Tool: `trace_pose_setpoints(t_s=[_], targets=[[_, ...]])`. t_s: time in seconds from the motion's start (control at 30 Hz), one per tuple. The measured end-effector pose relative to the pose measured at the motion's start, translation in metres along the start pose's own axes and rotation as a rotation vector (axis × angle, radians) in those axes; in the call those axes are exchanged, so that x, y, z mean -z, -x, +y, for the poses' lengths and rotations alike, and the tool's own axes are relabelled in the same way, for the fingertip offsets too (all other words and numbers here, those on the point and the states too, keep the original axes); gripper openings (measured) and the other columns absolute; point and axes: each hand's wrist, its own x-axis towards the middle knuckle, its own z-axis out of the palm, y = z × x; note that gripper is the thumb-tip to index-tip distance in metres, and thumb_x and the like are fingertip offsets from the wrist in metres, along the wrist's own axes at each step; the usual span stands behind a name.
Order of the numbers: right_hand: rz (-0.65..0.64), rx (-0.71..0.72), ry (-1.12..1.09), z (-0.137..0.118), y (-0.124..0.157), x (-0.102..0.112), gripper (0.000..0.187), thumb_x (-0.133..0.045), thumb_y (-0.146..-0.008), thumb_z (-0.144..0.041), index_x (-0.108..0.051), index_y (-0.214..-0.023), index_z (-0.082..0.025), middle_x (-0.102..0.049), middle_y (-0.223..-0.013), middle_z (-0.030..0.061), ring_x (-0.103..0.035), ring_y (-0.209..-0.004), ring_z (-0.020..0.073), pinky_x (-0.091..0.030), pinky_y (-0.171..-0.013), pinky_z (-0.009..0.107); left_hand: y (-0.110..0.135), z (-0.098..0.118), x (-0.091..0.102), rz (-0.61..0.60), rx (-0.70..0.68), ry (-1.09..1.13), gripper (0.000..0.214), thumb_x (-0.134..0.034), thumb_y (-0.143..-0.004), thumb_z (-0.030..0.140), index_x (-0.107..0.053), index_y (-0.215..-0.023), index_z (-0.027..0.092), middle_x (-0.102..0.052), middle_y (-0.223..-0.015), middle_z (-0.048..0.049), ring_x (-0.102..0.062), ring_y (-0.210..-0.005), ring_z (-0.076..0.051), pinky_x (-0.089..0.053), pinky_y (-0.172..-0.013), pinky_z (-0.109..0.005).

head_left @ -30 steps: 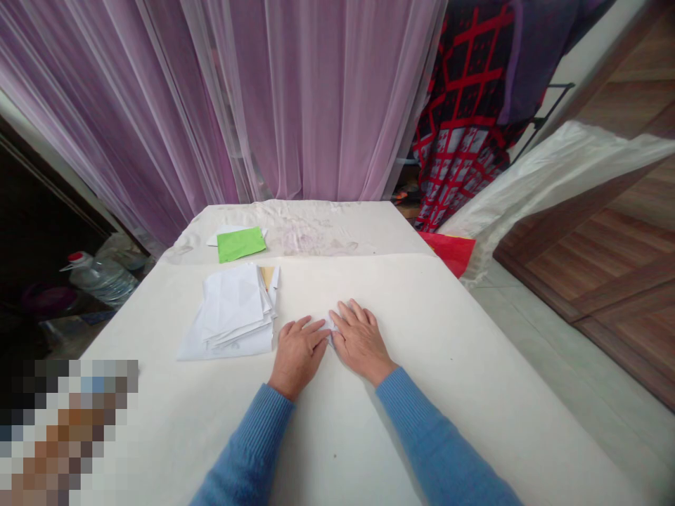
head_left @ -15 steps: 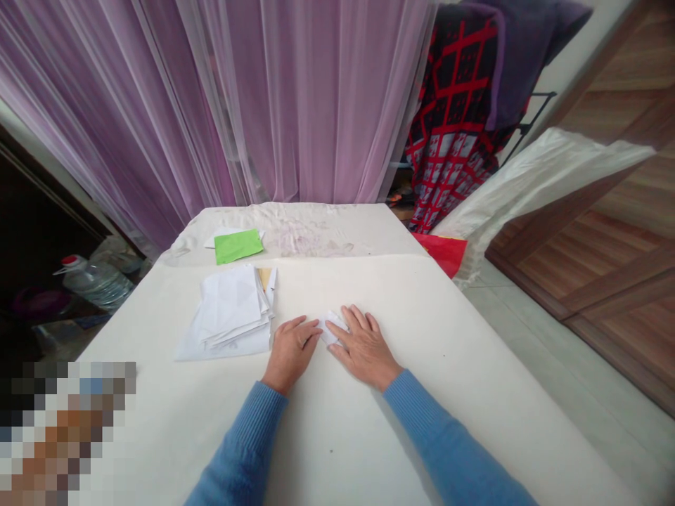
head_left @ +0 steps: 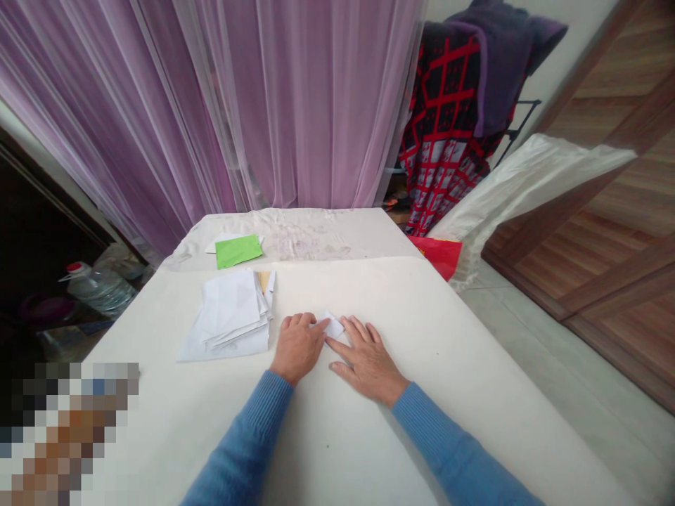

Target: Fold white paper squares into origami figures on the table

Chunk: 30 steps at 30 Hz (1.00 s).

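Note:
A small folded piece of white paper (head_left: pixel 333 328) lies flat on the white-covered table between my hands. My left hand (head_left: pixel 299 346) is at its left side, fingers curled, with the index finger stretched onto the paper and pressing it. My right hand (head_left: pixel 370 362) rests palm down at the right, its fingers spread, the fingertips touching the paper's right and lower edges. Part of the paper is hidden under the fingers. To the left of my left hand sits a stack of white paper sheets (head_left: pixel 232 306).
Farther back, a green piece of paper (head_left: pixel 239 251) overlaps a white one on the table (head_left: pixel 448 393). A red bag (head_left: pixel 444 257) hangs by the right edge. Down at the left stands a large water bottle (head_left: pixel 100 288). Purple curtains (head_left: pixel 311 105) hang behind.
My left index finger has slid to the right over the paper. My right hand has drawn slightly back, and more of the paper shows. The view has shifted a little.

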Motion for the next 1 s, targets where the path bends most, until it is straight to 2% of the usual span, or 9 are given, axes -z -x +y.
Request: trace_pose_setpoints(t_s=[0.13, 0.23, 0.37, 0.47, 0.57, 0.7, 0.8, 1.0], targets=[[0.061, -0.019, -0.029, 0.001, 0.001, 0.001, 0.045, -0.052, -0.090, -0.051, -0.054, -0.133, -0.039, -0.030, -0.156, 0.0060, -0.021, -0.143, 0.0294, -0.017, -0.113, 0.051, -0.011, -0.006, 0.007, -0.095, -0.080, -0.061, 0.038, -0.046, -0.093, 0.044, -0.059, -0.127, 0.032, -0.061, -0.107, -0.0075, -0.055, -0.098, -0.026, -0.039, -0.087, -0.043], [0.132, -0.072, -0.041, 0.003, 0.001, 0.001, 0.036, -0.052, -0.091, -0.044, -0.063, -0.124, -0.033, -0.041, -0.149, 0.0088, -0.029, -0.140, 0.0286, -0.022, -0.112, 0.048, -0.018, -0.016, 0.011, -0.177, -0.172, -0.061, 0.051, -0.052, -0.087, 0.055, -0.055, -0.131, 0.031, -0.061, -0.109, -0.0081, -0.056, -0.098, -0.027, -0.039, -0.088, -0.043], [0.181, -0.146, -0.019, 0.006, -0.002, 0.001, 0.034, -0.050, -0.092, -0.035, -0.065, -0.121, -0.026, -0.050, -0.142, 0.0109, -0.038, -0.134, 0.0286, -0.028, -0.109, 0.046, -0.025, -0.021, 0.017, -0.254, -0.224, -0.085, 0.063, -0.058, -0.079, 0.063, -0.055, -0.132, 0.029, -0.062, -0.109, -0.0092, -0.056, -0.099, -0.027, -0.040, -0.087, -0.041], [0.170, -0.155, 0.009, 0.009, -0.006, 0.001, 0.035, -0.049, -0.092, -0.033, -0.064, -0.122, -0.025, -0.051, -0.141, 0.0112, -0.039, -0.133, 0.0287, -0.029, -0.108, 0.046, -0.024, -0.017, 0.017, -0.222, -0.197, -0.092, 0.059, -0.058, -0.080, 0.062, -0.057, -0.129, 0.029, -0.062, -0.107, -0.0089, -0.057, -0.097, -0.027, -0.041, -0.086, -0.041], [0.162, -0.148, 0.032, 0.012, -0.013, 0.002, 0.036, -0.048, -0.093, -0.035, -0.063, -0.124, -0.025, -0.051, -0.141, 0.0112, -0.040, -0.133, 0.0285, -0.030, -0.107, 0.046, -0.018, -0.013, 0.007, -0.140, -0.147, -0.057, 0.055, -0.056, -0.083, 0.058, -0.057, -0.128, 0.027, -0.062, -0.111, -0.0096, -0.057, -0.100, -0.027, -0.041, -0.089, -0.043], [0.160, -0.131, 0.059, 0.014, -0.021, 0.003, 0.037, -0.046, -0.094, -0.038, -0.061, -0.125, -0.025, -0.050, -0.142, 0.0115, -0.038, -0.133, 0.0279, -0.029, -0.108, 0.047, -0.010, -0.011, -0.014, -0.018, -0.095, -0.028, 0.053, -0.054, -0.086, 0.049, -0.053, -0.132, 0.024, -0.050, -0.140, -0.0138, -0.044, -0.128, -0.033, -0.033, -0.103, -0.054], [0.167, -0.117, 0.088, 0.013, -0.022, 0.001, 0.040, -0.044, -0.095, -0.041, -0.058, -0.129, -0.026, -0.048, -0.143, 0.0117, -0.037, -0.134, 0.0281, -0.027, -0.108, 0.048, -0.006, -0.012, -0.026, 0.011, -0.086, -0.007, 0.056, -0.052, -0.087, 0.045, -0.048, -0.137, 0.021, -0.042, -0.149, -0.0131, -0.034, -0.137, -0.034, -0.028, -0.107, -0.060], [0.183, -0.090, 0.129, 0.010, -0.014, -0.004, 0.045, -0.044, -0.095, -0.046, -0.053, -0.135, -0.029, -0.041, -0.149, 0.0134, -0.030, -0.139, 0.0302, -0.024, -0.109, 0.049, -0.003, -0.016, -0.036, 0.039, -0.136, 0.010, 0.054, -0.040, -0.094, 0.048, -0.043, -0.142, 0.024, -0.047, -0.147, -0.0062, -0.036, -0.139, -0.028, -0.021, -0.114, -0.057]])
